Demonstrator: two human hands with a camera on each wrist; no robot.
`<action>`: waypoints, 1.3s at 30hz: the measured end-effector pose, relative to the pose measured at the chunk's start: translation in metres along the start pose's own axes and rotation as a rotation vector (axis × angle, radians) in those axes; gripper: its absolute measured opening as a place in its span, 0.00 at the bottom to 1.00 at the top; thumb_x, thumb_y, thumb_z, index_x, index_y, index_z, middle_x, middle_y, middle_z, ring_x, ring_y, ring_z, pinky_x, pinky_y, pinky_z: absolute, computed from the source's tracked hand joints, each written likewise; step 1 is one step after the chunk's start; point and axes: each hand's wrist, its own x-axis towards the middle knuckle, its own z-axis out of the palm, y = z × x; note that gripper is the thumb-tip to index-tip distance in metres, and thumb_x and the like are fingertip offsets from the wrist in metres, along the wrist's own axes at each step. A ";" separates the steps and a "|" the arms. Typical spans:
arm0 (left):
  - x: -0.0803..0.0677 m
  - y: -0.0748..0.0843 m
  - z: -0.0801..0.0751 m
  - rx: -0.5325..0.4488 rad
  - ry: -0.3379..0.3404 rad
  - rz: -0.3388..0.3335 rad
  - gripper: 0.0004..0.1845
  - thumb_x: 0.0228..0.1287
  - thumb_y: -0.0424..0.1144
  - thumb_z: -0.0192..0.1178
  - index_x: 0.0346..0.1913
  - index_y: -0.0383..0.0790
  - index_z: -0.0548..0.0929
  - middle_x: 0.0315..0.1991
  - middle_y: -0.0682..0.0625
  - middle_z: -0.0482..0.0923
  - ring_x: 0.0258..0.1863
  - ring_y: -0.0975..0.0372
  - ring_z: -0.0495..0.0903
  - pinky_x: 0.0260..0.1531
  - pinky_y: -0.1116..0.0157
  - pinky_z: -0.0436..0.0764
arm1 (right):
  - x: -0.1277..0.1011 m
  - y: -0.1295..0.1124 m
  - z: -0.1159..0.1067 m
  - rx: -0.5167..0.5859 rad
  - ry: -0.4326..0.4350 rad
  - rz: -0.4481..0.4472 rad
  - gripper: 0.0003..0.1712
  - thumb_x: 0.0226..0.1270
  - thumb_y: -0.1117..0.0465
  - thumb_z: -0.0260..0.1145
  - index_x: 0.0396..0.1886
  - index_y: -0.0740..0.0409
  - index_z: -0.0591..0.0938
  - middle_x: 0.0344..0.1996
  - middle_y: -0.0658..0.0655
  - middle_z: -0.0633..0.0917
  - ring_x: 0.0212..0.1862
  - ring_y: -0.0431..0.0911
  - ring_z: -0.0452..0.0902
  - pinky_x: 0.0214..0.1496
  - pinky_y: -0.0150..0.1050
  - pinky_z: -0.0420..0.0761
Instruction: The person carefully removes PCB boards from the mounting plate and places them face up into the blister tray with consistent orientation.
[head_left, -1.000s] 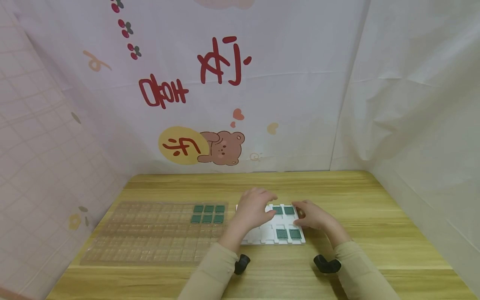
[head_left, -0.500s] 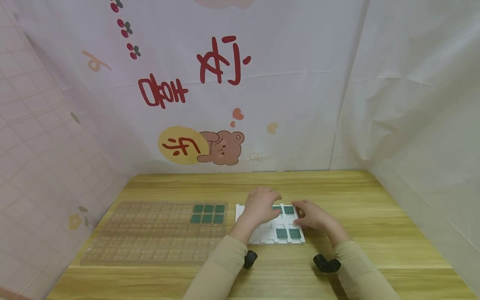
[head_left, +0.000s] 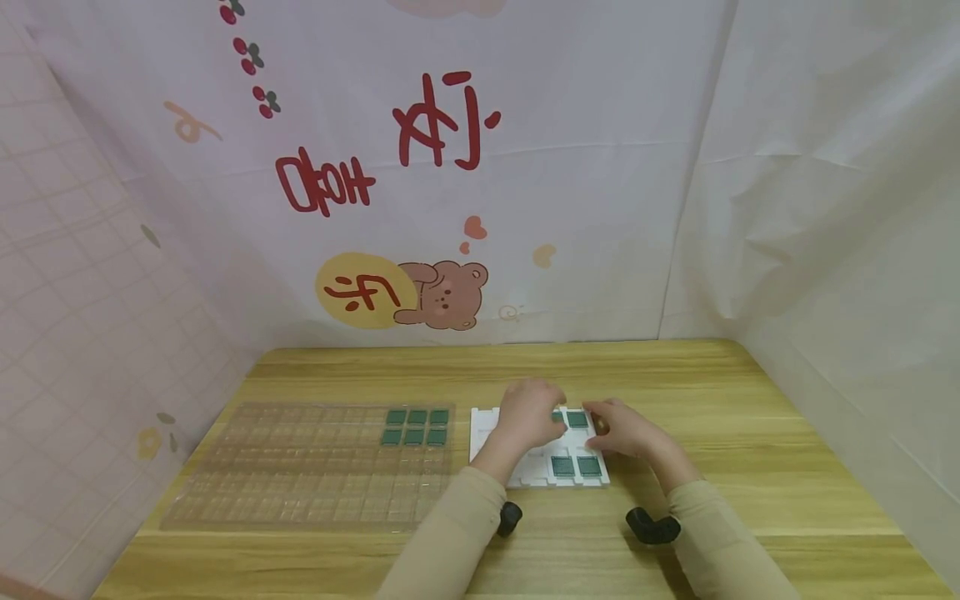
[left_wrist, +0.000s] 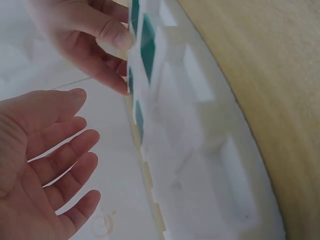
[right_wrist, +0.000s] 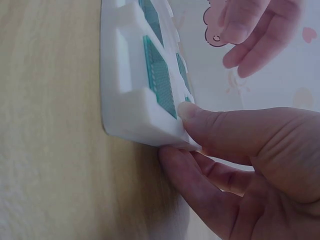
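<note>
Both forearms, in beige sleeves, reach forward side by side. The left hand (head_left: 529, 412) hovers palm-down with its fingers (left_wrist: 65, 150) relaxed, spread and only slightly bent, holding nothing. The right hand (head_left: 624, 431) lies lower, its thumb (right_wrist: 225, 127) on top and its curled fingers (right_wrist: 190, 185) underneath, pinching an edge.

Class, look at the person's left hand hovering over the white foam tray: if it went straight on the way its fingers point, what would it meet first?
Probably the green square chip in the white foam tray's far row, or the right hand's fingers gripping that edge. The left hand is open; depth is unclear.
</note>
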 end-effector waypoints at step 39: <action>0.019 0.004 0.021 0.044 -0.132 -0.099 0.15 0.54 0.44 0.73 0.46 0.51 0.88 0.44 0.57 0.84 0.46 0.58 0.80 0.46 0.58 0.76 | 0.001 0.002 -0.001 -0.041 0.003 -0.028 0.38 0.59 0.67 0.73 0.66 0.75 0.69 0.53 0.69 0.75 0.47 0.54 0.72 0.51 0.50 0.76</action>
